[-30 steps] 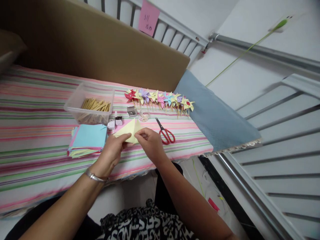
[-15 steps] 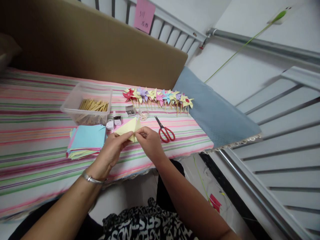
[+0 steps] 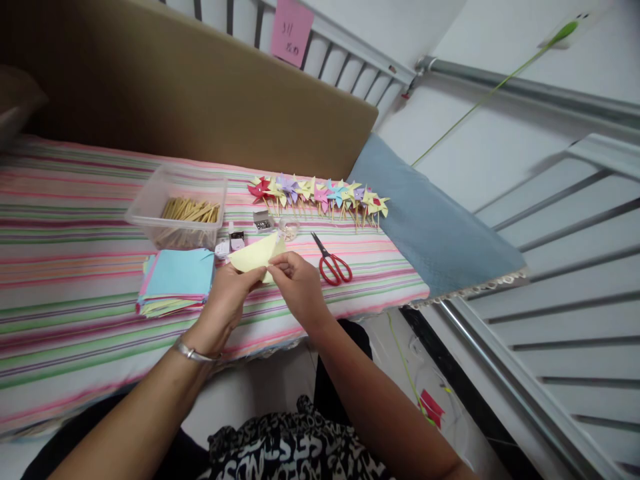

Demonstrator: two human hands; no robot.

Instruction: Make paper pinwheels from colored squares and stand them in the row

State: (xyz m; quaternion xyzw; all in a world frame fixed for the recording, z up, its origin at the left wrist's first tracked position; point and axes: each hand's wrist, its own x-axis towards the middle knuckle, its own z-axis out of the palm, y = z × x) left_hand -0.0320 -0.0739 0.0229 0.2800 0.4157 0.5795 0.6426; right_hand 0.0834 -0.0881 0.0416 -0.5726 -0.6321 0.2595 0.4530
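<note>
A pale yellow sheet of paper [image 3: 254, 253], partly folded, is held above the striped cloth between both hands. My left hand [image 3: 233, 290] grips its lower left side, thumb on top. At the paper's lower right, my right hand [image 3: 296, 280] pinches it with thumb and fingertips close to the left thumb. Just left of the left hand lies a stack of coloured paper squares [image 3: 181, 273], light blue on top. Red-handled scissors [image 3: 334, 263] rest to the right of the right hand. Behind the paper are small open boxes [image 3: 263, 221] with small dark pieces inside.
A clear plastic tub [image 3: 150, 210] of short wooden sticks [image 3: 193, 211] stands back left. Several paper pinwheels [image 3: 320, 193] on sticks line the back right. A small round clear dish [image 3: 289, 229] sits before them. A brown board [image 3: 200, 93] rises behind the table.
The yellow paper has shifted slightly in the fingers, its left part now looking more rounded. Both hands stay close together on it. The view has moved a little.
</note>
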